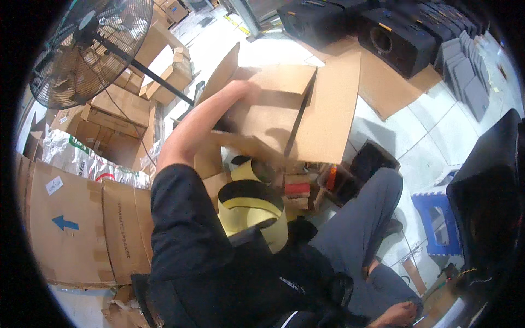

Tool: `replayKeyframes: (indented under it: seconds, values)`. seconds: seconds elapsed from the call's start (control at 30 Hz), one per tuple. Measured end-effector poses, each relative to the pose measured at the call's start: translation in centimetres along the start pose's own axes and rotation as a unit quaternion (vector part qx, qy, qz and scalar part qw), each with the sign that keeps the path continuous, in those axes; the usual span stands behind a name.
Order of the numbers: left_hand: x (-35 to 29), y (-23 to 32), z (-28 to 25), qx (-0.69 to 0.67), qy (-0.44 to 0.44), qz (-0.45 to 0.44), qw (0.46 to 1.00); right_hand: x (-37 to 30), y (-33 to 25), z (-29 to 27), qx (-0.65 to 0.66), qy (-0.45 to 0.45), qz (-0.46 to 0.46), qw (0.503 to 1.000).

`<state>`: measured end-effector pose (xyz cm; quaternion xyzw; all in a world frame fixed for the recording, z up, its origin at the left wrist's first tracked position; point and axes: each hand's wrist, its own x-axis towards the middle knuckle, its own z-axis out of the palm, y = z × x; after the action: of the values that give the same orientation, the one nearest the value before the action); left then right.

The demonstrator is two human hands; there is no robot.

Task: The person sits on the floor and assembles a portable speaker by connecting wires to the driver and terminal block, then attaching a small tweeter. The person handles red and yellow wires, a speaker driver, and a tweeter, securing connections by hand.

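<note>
Well, open carton (pixel 284 104): stood above the tiled floor (pixel 437 117), base hidden.
Left hand (pixel 249 92): blurred at the carton's far-left corner; finger opening and hold couldn't be told.
Right hand (pixel 402 316): seemed loosely curled; hold unclear.
Reach: probably wanted the flaps (pixel 331 104) held clear.
Room: fan (pixel 86 27) stood left, black speakers (pixel 402 46) beyond the far-right corner.

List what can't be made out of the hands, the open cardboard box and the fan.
Head view, all four:
Left hand: blurred, so its grip is unclear.
Open cardboard box: inside partly hidden by the left forearm.
Right hand: palm hidden by the hand itself.
Fan: top cut off by the upper edge.
</note>
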<state>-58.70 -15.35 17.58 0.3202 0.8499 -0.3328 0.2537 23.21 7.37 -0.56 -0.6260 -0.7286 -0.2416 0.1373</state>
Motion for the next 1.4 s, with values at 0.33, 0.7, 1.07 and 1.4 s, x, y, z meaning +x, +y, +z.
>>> replayKeyframes:
  seconds: [0.33,0.7,1.07,1.4]
  values:
    - [6.0,0.5,2.4,-0.145,0.085,-0.004,0.986,0.8,-0.6,-0.1,-0.055,-0.020,0.027,0.998]
    - [11.4,0.6,1.2,-0.337,0.497,-0.148,0.786,1.1,-0.8,0.3,-0.089,0.007,0.002,0.996]
    - [18.2,4.0,-1.3,-0.168,0.145,-0.021,0.975,1.9,-1.8,0.4,-0.062,0.000,0.015,0.998]
    - [20.6,3.8,0.4,-0.136,0.162,-0.004,0.977,0.9,0.5,2.2,0.032,0.042,-0.098,0.994]
